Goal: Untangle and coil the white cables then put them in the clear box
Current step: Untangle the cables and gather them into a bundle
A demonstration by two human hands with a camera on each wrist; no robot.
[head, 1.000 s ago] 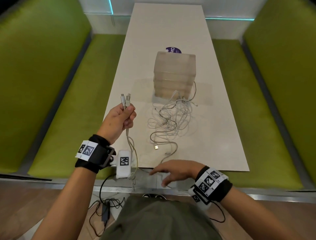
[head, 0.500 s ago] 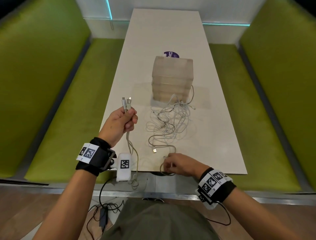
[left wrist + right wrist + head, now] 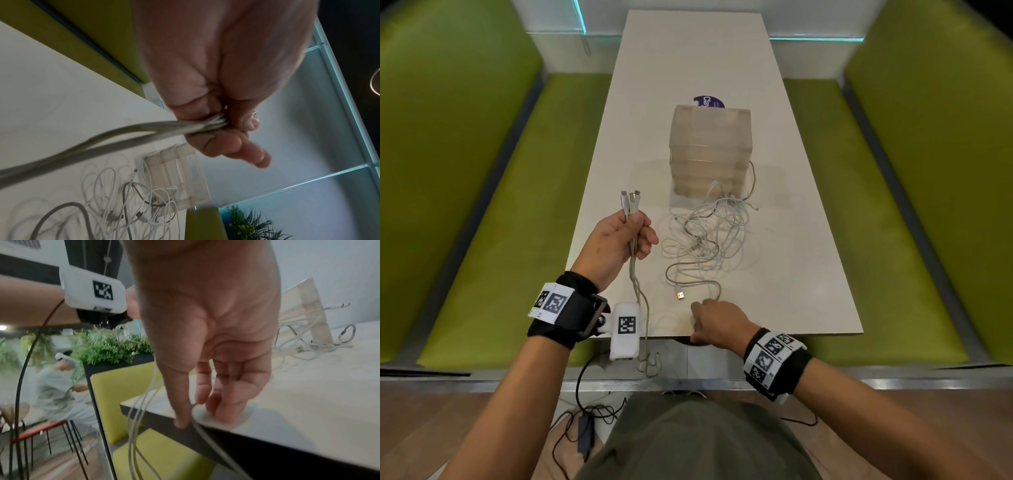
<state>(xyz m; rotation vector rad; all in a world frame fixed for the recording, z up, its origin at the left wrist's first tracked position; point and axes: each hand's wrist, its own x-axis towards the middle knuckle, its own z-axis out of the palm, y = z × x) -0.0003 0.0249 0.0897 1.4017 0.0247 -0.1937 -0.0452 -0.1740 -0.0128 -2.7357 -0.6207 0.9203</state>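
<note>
White table (image 3: 784, 240) runs lengthwise away from the person between two green benches (image 3: 493, 212); clear box (image 3: 710, 147) sits mid-table, upright, with the tangled pile of white cables (image 3: 709, 240) right in front of it, some strands touching its near face. Left hand (image 3: 619, 240) is raised over the near-left table edge, fist closed around a bundle of cable strands (image 3: 635, 246), plug ends (image 3: 630, 198) sticking up out of the fist pointing away from the person, the rest hanging down past the table edge as loops. Right hand (image 3: 717, 323) is low at the near table edge, palm down, fingers curled, thumb and fingertips (image 3: 226, 412) pinching a cable strand (image 3: 203, 431) against the tabletop and edge. A loose USB plug (image 3: 680, 295) lies just ahead of the right hand, apart from it
</note>
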